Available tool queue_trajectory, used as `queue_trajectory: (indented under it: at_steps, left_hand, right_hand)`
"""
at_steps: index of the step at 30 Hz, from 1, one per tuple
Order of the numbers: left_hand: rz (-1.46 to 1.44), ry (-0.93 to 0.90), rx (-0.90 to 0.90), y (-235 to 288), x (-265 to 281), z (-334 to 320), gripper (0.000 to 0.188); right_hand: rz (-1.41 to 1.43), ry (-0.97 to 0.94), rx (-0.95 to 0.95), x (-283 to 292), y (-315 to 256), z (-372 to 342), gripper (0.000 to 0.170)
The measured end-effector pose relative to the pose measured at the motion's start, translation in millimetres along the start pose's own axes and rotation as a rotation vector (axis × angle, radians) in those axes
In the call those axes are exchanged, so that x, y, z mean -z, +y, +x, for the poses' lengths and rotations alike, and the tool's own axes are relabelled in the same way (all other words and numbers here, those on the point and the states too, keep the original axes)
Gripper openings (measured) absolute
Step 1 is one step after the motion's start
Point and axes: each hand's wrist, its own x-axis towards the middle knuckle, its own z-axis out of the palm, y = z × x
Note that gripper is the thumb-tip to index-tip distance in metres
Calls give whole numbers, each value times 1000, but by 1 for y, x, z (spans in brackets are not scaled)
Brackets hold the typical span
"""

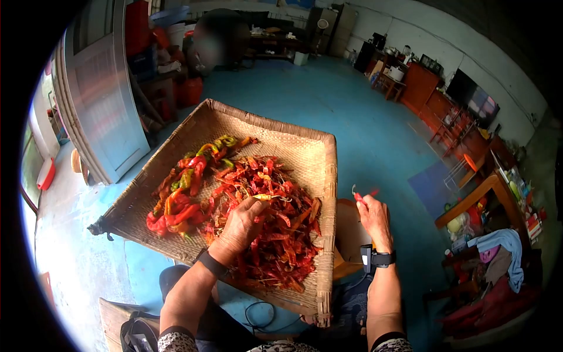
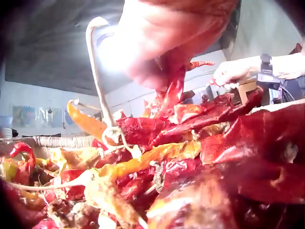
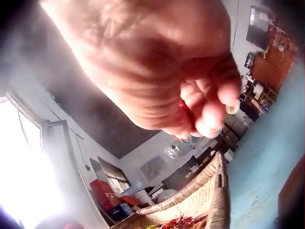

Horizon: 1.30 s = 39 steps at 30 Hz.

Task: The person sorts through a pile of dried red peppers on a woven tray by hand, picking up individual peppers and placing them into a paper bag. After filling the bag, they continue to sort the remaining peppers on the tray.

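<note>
A square woven basket holds a heap of dried red chili peppers. Fresher red, yellow and green peppers lie along its left side. My left hand is over the heap, its fingertips pinching a dried red chili pepper; a yellowish pepper shows beside the fingertips in the head view. Outside the basket's right rim, my right hand holds red chili peppers in curled fingers, a pale stem sticking out. In the right wrist view the palm mostly hides them.
The basket sits above the person's lap, with a cable beneath it. A light brown box stands close to its right side. Clothes are piled at the lower right. To the left is a door panel on the blue floor.
</note>
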Motion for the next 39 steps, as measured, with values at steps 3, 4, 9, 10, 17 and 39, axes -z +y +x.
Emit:
queue_trajectory:
  at_steps: [3, 4, 9, 10, 17, 39]
  left_hand:
    - [-130, 78, -7, 0, -4, 5, 37]
    - [-135, 88, -27, 2, -4, 6, 33]
    - [-292, 48, -33, 17, -12, 11, 23]
    - [-349, 44, -48, 17, -16, 12, 22]
    - [-581, 87, 16, 16, -23, 10, 12]
    - [-829, 14, 455, -15, -14, 11, 9]
  right_hand:
    - [-313, -240, -148, 4, 1, -7, 20]
    - [-206, -231, -116, 2, -10, -8, 27]
    - [417, -281, 279, -35, -76, -18, 42]
    - [402, -345, 319, -45, -84, -20, 38]
    - [424, -312, 444, -84, -94, -16, 23]
    - [-112, -315, -206, 7, 18, -2, 27]
